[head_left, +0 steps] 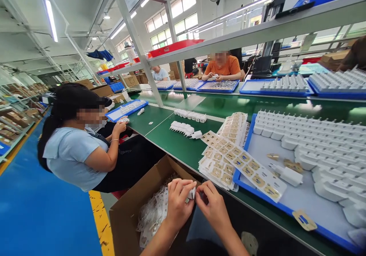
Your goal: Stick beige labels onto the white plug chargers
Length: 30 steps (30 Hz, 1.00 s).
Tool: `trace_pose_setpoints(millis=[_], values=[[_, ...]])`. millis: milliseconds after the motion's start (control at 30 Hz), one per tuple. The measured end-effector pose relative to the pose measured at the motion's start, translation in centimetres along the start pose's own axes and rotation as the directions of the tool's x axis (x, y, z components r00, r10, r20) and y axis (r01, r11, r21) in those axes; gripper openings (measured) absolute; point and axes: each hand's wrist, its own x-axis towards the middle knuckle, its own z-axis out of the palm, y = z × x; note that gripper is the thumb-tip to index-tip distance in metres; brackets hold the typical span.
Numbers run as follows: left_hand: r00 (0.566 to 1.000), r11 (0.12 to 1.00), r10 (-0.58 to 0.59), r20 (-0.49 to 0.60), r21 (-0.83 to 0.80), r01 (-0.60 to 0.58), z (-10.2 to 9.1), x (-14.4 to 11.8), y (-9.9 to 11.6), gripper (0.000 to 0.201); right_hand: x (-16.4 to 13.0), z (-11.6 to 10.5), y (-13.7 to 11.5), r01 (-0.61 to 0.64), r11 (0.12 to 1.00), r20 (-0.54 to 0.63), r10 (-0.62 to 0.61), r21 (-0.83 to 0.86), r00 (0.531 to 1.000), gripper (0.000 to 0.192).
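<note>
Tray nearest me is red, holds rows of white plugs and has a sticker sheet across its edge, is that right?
No, the tray is blue, as the head view shows; it does hold rows of white plugs, with a sticker sheet across its edge.

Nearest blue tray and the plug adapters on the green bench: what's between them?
The head view shows a pile of label sheets, one overlapping the blue tray.

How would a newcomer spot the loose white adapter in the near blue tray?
Look right, to the near blue tray on the green bench. Beside the label sheet, one white adapter lies on its side, while its neighbours stand prongs up.
</note>
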Motion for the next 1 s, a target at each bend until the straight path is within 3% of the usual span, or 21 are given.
trace_pose_setpoints(millis=[400, 1000], values=[[0.998, 0.999, 0.042, 0.036, -0.010, -0.042, 0.08, 0.04, -0.40, 0.038, -0.75, -0.30, -0.27, 0.008, 0.986, -0.029, -0.013, -0.168, 0.999, 0.021], [1.000, 1.000, 0.009, 0.014, -0.022, -0.009, 0.76, -0.75, -0.09, 0.037, 0.07, -0.27, 0.38, -0.044, 0.996, -0.018, 0.045, 0.080, 0.999, 0.017]])
